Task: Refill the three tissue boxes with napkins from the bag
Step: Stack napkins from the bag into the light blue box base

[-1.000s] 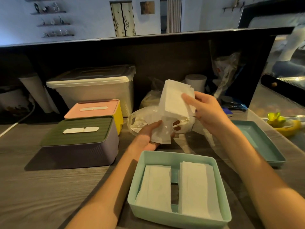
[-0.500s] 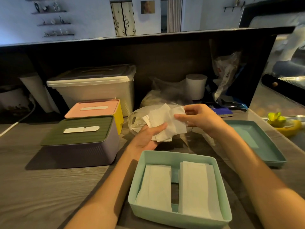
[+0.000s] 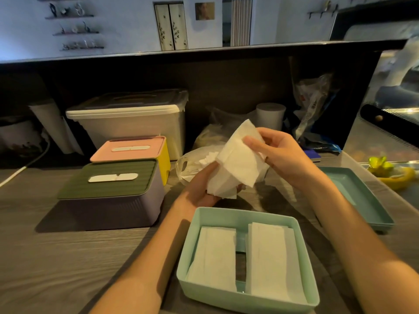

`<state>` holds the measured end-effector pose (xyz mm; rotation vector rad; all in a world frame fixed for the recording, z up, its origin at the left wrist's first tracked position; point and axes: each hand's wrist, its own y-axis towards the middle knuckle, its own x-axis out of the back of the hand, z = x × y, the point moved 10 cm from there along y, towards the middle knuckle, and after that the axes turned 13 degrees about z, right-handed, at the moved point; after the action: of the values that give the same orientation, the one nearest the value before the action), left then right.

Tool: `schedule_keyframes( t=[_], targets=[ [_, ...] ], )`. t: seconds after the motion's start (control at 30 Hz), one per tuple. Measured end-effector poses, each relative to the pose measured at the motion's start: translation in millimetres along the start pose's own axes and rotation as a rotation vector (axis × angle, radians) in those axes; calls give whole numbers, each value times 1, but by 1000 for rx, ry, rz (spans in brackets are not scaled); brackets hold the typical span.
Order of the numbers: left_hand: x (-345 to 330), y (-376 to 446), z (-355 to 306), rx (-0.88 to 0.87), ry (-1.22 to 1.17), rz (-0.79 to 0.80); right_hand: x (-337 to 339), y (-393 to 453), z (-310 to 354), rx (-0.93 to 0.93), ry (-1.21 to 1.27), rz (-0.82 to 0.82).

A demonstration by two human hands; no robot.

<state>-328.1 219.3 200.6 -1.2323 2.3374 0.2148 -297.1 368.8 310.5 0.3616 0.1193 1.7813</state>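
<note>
While both hands hold napkins | left hand fingers cupped beneath — right hand fingers pinching top

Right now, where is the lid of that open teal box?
In the head view, the teal lid lies on the counter at the right, beside the open teal box, beyond the person's right forearm.

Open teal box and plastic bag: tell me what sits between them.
In the head view, both hands, left hand and right hand, holding a napkin bundle, sit between the open teal box and plastic bag.
</note>
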Motion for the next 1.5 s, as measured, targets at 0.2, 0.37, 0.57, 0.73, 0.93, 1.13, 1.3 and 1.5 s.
schedule_keyframes(
  t=[0.2,0.37,0.57,0.73,0.93,1.13,1.3,1.5],
  targets=[
    [-17,2,8,48,-83,138,-19,3,-14,-37,-460,-9],
    [-18,5,12,63,-30,177,-16,7,-13,-53,-552,126],
    [-23,-1,9,63,161,233,-13,8,-10,57,-567,20],
    [-24,-3,7,50,215,285,10,5,-9,-33,-521,-105],
    [-25,-5,4,68,262,312,12,3,-36,-217,-251,-18],
    [-21,-2,10,110,236,303,14,0,-42,-259,-29,-47],
    [-24,1,14,126,177,308,38,-9,-6,5,-146,-335],
    [-18,-2,21,166,-32,188,7,-1,13,109,5,-9]
  ],
)
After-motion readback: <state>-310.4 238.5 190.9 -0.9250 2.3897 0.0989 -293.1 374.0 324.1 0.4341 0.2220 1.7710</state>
